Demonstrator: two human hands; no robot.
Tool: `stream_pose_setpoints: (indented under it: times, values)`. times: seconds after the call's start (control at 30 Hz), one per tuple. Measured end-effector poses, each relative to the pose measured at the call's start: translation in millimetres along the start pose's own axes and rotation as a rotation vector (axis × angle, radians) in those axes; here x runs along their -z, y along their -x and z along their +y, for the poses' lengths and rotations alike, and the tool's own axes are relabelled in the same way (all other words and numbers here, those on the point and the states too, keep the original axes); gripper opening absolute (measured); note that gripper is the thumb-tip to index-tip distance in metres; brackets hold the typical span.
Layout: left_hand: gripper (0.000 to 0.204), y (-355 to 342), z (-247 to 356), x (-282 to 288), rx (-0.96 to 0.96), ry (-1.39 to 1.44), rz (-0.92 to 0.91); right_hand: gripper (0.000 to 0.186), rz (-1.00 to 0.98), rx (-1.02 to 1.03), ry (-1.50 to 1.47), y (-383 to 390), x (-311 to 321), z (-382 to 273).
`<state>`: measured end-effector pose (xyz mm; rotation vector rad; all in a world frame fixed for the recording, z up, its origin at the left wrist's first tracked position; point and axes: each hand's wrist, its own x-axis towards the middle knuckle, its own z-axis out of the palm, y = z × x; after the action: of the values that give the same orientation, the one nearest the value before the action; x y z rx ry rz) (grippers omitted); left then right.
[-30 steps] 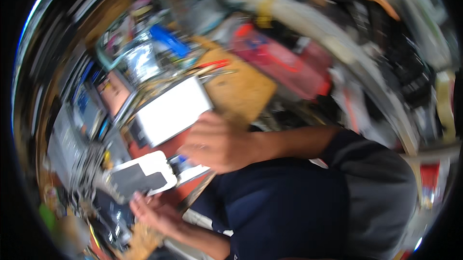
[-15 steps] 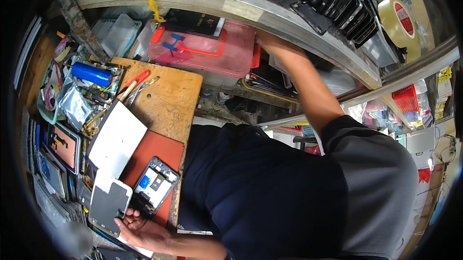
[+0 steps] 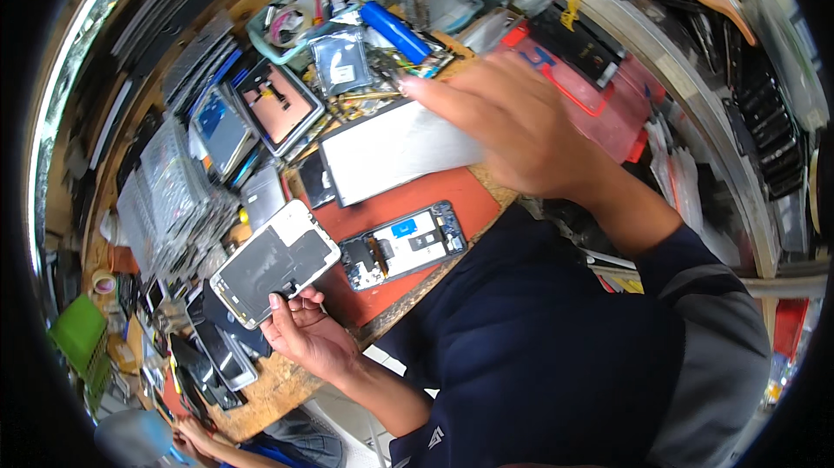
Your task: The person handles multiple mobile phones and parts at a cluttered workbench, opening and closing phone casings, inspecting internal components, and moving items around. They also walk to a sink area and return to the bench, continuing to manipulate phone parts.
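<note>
A phone screen panel (image 3: 276, 261) with a dark grey back and pale rim is tilted up above the bench. My left hand (image 3: 308, 333) grips its lower edge between thumb and fingers. To the right of it, an opened phone body (image 3: 408, 244) lies on the red-brown mat (image 3: 360, 299), its inner parts and a blue patch exposed. My right hand (image 3: 508, 125) is raised over the far side of the bench, in front of a white sheet (image 3: 382, 160). Motion smears its fingers, and I cannot tell whether anything is between them.
Beyond the sheet are a blue cylinder (image 3: 395, 32) and a basket of small items (image 3: 282, 51). Stacked clear packets (image 3: 178, 199) and phone parts crowd the left. A red-lidded box (image 3: 599, 121) stands below the shelf beam (image 3: 695, 90). Another person's hands (image 3: 195, 438) show at lower left.
My right arm has drawn back from the shelf space beside the red-lidded box to above the bench. The view has turned toward the bench. My left hand still holds the screen panel.
</note>
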<state>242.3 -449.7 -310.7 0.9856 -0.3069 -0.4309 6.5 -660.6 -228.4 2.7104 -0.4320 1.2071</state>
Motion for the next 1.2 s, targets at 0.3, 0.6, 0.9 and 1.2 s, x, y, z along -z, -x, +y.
stream_pose_setpoints:
  times: [0.3, 0.6, 0.9, 1.2]
  values:
    - [0.02, 37, 27, 26, -0.063, -0.117, 0.267, 0.049, -0.402, -0.059, -0.19, -44, -100, 30]
    - [0.017, 16, -5, -32, 0.105, -0.136, 0.009, 0.069, -0.469, -0.075, -0.314, 33, -58, 28]
    - [0.021, 0, -48, -103, 0.421, -0.215, -0.305, 0.06, -0.203, -0.19, -0.473, 17, -34, 32]
    - [0.032, 24, 35, -22, 0.317, -0.624, -0.224, 0.088, -0.36, -0.169, -0.355, 32, -52, 40]
